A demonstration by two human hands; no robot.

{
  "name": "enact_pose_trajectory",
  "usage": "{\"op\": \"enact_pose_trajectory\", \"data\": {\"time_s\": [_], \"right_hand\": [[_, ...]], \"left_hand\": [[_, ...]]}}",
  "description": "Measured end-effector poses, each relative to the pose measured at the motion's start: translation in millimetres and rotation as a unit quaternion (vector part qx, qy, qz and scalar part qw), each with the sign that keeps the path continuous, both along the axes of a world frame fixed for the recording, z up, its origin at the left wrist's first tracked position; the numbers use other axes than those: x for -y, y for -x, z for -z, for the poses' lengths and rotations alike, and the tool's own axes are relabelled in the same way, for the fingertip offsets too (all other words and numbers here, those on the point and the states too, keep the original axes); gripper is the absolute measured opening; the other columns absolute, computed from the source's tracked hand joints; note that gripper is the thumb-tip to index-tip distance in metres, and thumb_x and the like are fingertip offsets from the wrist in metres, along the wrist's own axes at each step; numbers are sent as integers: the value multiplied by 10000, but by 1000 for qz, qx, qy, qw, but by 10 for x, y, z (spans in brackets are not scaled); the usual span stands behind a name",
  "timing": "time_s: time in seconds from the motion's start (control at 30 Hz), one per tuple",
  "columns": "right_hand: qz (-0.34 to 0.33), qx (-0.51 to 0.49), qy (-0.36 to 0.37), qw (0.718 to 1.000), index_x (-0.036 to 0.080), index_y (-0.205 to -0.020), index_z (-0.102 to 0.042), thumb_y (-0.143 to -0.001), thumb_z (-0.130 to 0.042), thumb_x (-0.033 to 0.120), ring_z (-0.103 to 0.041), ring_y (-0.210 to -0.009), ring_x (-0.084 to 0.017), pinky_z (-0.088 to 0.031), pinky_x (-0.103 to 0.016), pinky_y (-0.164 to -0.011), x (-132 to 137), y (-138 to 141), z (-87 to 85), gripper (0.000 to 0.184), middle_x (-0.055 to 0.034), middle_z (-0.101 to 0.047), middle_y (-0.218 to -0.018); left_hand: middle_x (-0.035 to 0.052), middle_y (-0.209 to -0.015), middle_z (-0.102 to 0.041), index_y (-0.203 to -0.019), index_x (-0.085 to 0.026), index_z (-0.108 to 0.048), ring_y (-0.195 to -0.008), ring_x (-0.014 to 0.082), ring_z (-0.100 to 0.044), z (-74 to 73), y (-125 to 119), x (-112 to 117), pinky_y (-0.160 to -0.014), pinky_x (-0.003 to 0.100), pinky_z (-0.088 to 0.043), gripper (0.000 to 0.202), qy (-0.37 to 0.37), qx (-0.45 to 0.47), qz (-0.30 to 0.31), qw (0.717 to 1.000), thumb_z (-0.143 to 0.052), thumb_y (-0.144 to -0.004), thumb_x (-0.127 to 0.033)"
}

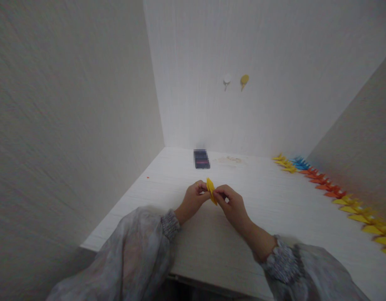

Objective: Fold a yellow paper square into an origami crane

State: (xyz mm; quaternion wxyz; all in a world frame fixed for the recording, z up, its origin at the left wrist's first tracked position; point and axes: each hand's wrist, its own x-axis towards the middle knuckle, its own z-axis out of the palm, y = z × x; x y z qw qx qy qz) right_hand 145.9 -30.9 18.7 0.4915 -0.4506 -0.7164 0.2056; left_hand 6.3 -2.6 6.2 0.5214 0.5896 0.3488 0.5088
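A small piece of folded yellow paper (211, 190) is held up above the white table, between my two hands. My left hand (194, 200) pinches it from the left, with thumb and fingers closed on its edge. From the other side my right hand (233, 207) grips it between thumb and fingertips. The paper stands on edge and looks narrow from here. Its exact folded shape is too small to make out, and the fingers cover parts of it.
Folded paper cranes in yellow (368, 217), orange (326, 182) and blue (299, 163) line the table's right side. A dark, pixelated object (201, 159) lies near the back wall. Two hooks, one white (227, 79) and one yellow (244, 80), are on that wall. An orange scrap (148, 177) lies left.
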Motion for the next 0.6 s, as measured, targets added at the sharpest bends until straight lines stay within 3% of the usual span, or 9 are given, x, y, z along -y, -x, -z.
{"op": "enact_pose_trajectory", "data": {"time_s": [0.37, 0.6], "right_hand": [[30, -8, 10, 999, 182, -717, -520, -739, -510, 232, -479, -546, -111, -401, -232, -512, -8, 8, 26, 56, 2, -533, -618], [40, -51, 85, 994, 173, -772, -549, -700, -546, 238, -548, -574, -137, -450, -267, -541, -50, 25, 49, 97, -24, -597, -669]], "left_hand": [[9, -723, -572, -730, -134, -532, -664, 103, -532, 26, -4, -4, -631, 244, -438, 104, -22, -27, -3, 999, -580, -650, -180], [-11, -686, -543, -702, -136, -521, -611, 91, -528, -12, -23, 21, -586, 231, -452, 108, -15, -63, -25, 998, -584, -630, -186]]}}
